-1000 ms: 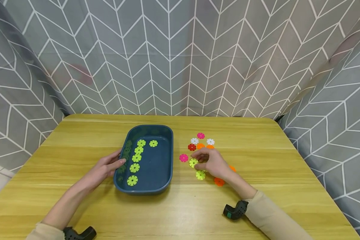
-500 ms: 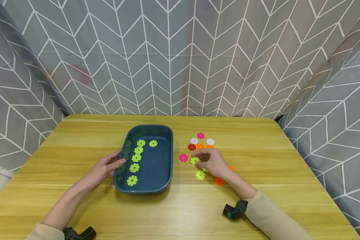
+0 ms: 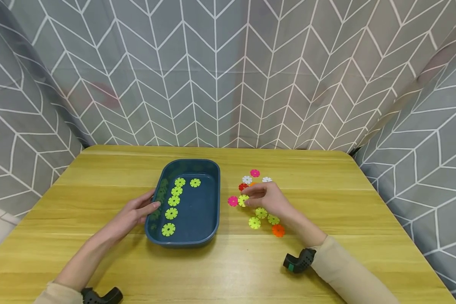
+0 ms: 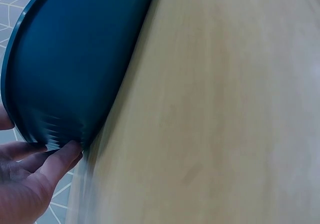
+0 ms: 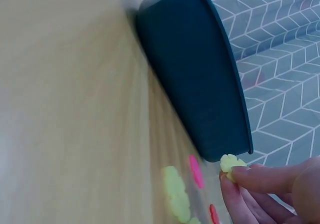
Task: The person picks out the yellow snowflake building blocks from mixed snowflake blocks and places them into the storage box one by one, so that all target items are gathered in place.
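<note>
A disc (image 3: 242, 200), likely light and stiff, is edge-pinched by the right hand (image 3: 269, 198). The tray (image 3: 195, 211) is gripped by the left hand (image 3: 139, 207).

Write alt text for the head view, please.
The fingers of the right hand pinch a yellow-green notched disc, while the left hand grips a dark blue basin holding six similar discs. More coloured discs lie on the wooden table.

Yellow discs (image 3: 171, 213): six in one tray (image 3: 197, 217), three on the desk (image 3: 228, 272), one in the right hand (image 3: 270, 200). Also in sight: two pink discs (image 3: 233, 201), two white discs (image 3: 247, 180), one red disc (image 3: 242, 186), two orange discs (image 3: 278, 230), one partly hidden.
</note>
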`<action>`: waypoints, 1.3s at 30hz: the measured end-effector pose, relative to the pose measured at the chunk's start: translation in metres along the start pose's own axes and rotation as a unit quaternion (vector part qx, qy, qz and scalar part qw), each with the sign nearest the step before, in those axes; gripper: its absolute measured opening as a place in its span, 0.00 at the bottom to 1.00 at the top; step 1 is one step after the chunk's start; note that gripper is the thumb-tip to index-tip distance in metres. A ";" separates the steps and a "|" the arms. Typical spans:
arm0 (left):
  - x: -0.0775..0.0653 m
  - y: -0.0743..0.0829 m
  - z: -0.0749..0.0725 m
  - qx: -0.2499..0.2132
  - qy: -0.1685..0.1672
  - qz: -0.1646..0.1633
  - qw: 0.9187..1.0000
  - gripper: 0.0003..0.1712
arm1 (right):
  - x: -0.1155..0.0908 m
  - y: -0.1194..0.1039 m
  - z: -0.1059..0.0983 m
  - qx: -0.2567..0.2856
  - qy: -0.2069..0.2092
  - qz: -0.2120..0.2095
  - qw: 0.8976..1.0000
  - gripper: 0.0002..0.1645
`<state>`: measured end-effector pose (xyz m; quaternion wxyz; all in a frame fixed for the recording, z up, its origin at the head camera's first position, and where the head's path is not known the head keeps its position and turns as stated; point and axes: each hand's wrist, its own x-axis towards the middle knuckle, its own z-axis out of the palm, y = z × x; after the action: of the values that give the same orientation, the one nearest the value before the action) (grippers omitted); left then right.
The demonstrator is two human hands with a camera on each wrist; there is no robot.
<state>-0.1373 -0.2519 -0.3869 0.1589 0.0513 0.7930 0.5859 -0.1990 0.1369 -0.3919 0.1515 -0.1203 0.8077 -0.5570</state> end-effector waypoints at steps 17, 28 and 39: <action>0.001 -0.001 0.000 -0.011 -0.005 0.004 1.000 0.44 | 0.011 -0.017 -0.003 0.001 -0.017 -0.011 1.000 0.17; 0.000 -0.001 0.000 -0.011 -0.007 0.003 1.000 0.44 | 0.012 -0.029 -0.001 0.025 -0.027 -0.001 0.999 0.15; 0.000 -0.002 -0.001 -0.014 -0.005 0.008 1.000 0.42 | 0.018 -0.047 0.006 0.032 -0.032 -0.013 0.999 0.14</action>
<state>-0.1378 -0.2530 -0.3888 0.1587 0.0585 0.7834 0.5981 -0.2119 0.1089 -0.3517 0.1742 -0.1433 0.7823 -0.5806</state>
